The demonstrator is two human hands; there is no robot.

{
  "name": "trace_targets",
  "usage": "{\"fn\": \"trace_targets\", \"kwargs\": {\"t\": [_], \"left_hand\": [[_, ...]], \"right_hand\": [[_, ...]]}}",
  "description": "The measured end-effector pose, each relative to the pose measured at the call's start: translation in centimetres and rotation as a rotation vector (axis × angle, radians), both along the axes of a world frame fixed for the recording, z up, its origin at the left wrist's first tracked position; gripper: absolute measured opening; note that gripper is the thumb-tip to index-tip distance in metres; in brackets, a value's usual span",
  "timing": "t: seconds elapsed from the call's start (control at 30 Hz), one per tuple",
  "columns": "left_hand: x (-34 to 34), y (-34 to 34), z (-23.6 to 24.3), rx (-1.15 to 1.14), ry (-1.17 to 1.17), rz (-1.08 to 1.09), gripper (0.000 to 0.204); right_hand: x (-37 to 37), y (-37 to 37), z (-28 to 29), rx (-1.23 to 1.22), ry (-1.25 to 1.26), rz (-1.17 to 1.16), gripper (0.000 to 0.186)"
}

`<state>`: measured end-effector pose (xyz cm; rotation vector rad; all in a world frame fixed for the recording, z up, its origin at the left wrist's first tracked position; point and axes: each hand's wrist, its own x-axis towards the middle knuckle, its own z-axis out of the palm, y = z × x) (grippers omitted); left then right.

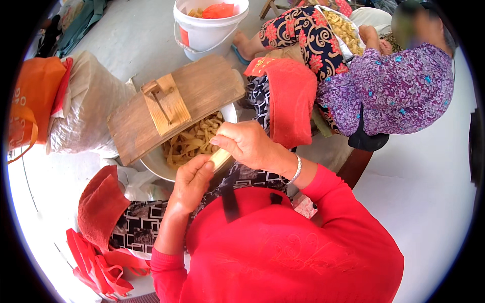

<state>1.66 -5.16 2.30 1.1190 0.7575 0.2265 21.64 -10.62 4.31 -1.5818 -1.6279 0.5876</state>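
Head view: both hands meet over the near rim of a metal basin and grasp one pale, stubby root piece. The left hand closes on it from below, the right hand pinches it from above. It looks like a piece being readied for slicing; bringing it to the wooden slicer board, which lies tilted across the basin, would call for a firm, flat grip. Yellowish cut strips fill the basin beneath the board.
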Motion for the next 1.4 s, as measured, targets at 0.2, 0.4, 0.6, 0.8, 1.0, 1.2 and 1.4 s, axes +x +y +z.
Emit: {"fn": "trace_targets", "kwargs": {"t": [0.2,0.4,0.6,0.8,1.0,1.2,1.4], "left_hand": [[1.1,3.5,2.9,0.811,0.053,0.084,0.018],[3.0,1.2,0.6,0.168,-0.239,0.24,0.026],[4.5,0.9,-1.1,-0.076,-0.334,0.283,0.019],[2.9,1.7,-2.8,0.264,-0.009,0.152,0.011],[2.7,0.2,-1.9,1.183,0.14,0.223,0.023],[2.3,-0.6,-2.2,1.0,-0.005,0.188,0.041],[2.9,1.3,-0.7,0.902,0.294,0.115,0.022]], "right_hand": [[-1.5,-1.3,0.5,-0.263,0.323,0.404,0.021],[-1.9,1.1,1.6,-0.285,0.94,0.011,0.022],[-2.8,3.4,-3.7,0.164,0.152,-0.246,0.023],[-1.3,2.3,-3.8,0.159,-0.204,-0.194,0.008],[-1.5,0.1,-7.6,-0.323,0.651,-0.015,0.028],[-2.9,0.2,-8.1,-0.451,1.539,-0.008,0.019],[-3.6,1.0,-4.9,-0.008,0.446,-0.112,0.006]]}}
